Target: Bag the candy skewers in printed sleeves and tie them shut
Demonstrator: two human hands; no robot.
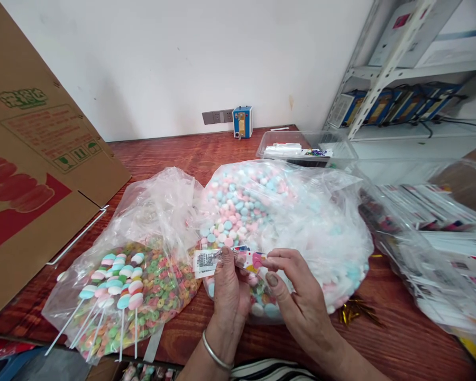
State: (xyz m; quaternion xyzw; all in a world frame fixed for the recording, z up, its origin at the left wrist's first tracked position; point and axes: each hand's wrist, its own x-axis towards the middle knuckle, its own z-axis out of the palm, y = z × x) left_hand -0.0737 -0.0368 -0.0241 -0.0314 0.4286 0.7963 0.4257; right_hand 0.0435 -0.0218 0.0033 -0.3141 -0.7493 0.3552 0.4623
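A small printed plastic wrapper (255,259), white with coloured dots, is pinched by my left hand (230,291), thumb on top. Its white end with black print (207,263) sticks out to the left. The fingers of my right hand (303,301) are curled at the wrapper's right end, fingertips touching it. Behind both hands lies a large clear bag (321,227) of pastel candies (241,196). To the left, several candy skewers (117,280) on white sticks rest on a clear bag of coloured ring candies (174,280).
A big cardboard box (43,159) stands at the left. Behind the bags are a clear plastic tub (345,151) and a small blue-and-white device (243,122). Printed packets (460,259) fill a clear container at the right, near a metal shelf (404,135). Gold twist ties (357,313) lie on the table.
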